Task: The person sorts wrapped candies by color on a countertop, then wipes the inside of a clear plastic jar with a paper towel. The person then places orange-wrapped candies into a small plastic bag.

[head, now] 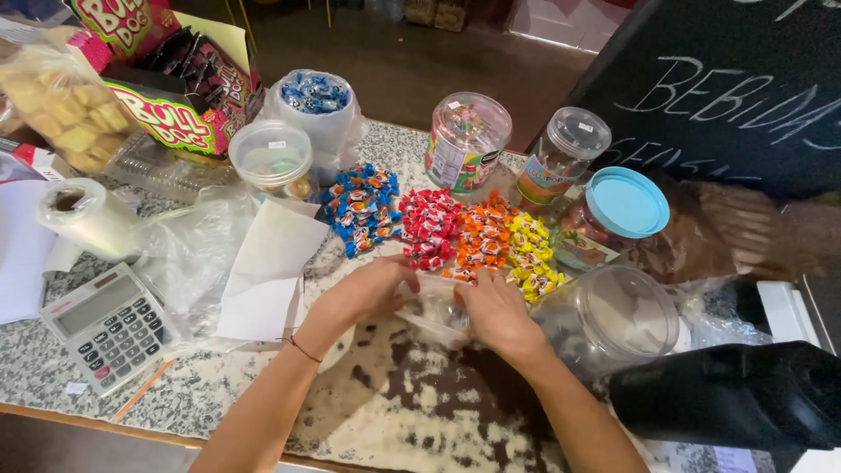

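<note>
While sorted candy piles (438,228) lie mid-counter, left hand (368,293) and right hand (495,311) pinch an unfilled clear bag (431,311).

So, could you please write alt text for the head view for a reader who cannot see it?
Left hand and right hand both grip a small clear plastic bag on a speckled stone counter. Just beyond lie blue, red, orange and yellow wrapped candies; a calculator sits left.

A small clear plastic bag (434,308), crumpled and limp, is held between both hands just above the speckled stone counter (412,412), near the wrapped candies.
</note>
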